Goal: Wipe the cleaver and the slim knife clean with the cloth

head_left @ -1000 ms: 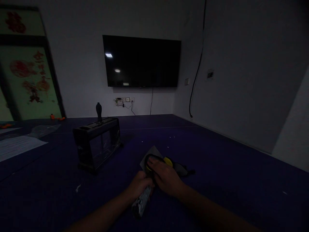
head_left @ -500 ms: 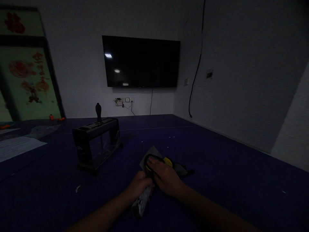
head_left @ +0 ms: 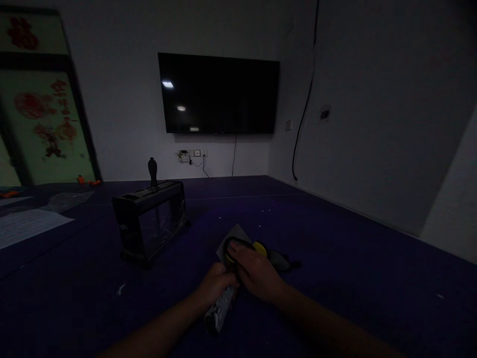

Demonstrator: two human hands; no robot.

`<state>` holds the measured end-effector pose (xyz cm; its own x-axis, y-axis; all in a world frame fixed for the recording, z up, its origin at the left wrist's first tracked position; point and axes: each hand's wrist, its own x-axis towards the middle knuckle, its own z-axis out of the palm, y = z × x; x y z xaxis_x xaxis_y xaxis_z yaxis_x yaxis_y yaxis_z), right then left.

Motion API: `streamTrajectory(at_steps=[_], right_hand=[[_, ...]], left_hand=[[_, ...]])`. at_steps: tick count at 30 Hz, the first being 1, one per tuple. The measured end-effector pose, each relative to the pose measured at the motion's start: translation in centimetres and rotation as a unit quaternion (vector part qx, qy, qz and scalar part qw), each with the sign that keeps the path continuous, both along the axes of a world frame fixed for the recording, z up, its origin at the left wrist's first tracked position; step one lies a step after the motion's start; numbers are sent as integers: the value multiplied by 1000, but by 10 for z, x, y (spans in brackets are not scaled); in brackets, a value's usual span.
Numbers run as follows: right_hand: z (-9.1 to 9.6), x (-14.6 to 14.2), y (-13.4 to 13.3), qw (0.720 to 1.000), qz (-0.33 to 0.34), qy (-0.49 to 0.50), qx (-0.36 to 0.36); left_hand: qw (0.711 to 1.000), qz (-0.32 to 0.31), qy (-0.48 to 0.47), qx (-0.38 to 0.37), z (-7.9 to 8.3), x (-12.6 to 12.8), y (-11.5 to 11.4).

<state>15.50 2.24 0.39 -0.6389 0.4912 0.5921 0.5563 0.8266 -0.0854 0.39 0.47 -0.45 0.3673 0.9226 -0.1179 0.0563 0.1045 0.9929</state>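
Dim light fills a room with grey walls and a dark blue-purple floor (head_left: pixel 335 288), where a wide black television (head_left: pixel 219 94) hangs above sockets (head_left: pixel 196 153) and thin cables. Another black cable (head_left: pixel 304 114) hangs down the right-hand wall. Left of the hands, and apart from them, stands a black box-like frame (head_left: pixel 130 228) with a see-through side, a dark vase-shaped piece (head_left: pixel 152 171) upright on top. Farther left lie white paper (head_left: pixel 32 226), clear crumpled plastic (head_left: pixel 69 200) and, by the door (head_left: pixel 44 169), small orange pieces (head_left: pixel 81 179). Red 福 reads on the door's upper panel; the red characters below are too blurred to read, as is any print on the paper. Low at centre, the left hand (head_left: pixel 216 286) is closed round the mottled handle of a scraper-like tool (head_left: pixel 220 311). Fingers bent, the right hand (head_left: pixel 257 271) rests on a black-and-yellow piece (head_left: pixel 260 248), partly hiding it, over the tool's grey plate; how firmly it grips cannot be told.
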Motion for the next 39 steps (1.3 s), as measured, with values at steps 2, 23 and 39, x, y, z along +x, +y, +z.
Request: streamTrajectory(at_steps=[2,23,39], right_hand=[[0,0,0,1000,-1,-2,0],[0,-1,0,1000,-8,-4,10],[-1,-1,0,1000,-14,-5,8]], left_hand=[[1000,-2,2,0,0,0,0],[1000,-6,16,-6,3,-1,0],[1000,-9,-1,0,0,-1,2]])
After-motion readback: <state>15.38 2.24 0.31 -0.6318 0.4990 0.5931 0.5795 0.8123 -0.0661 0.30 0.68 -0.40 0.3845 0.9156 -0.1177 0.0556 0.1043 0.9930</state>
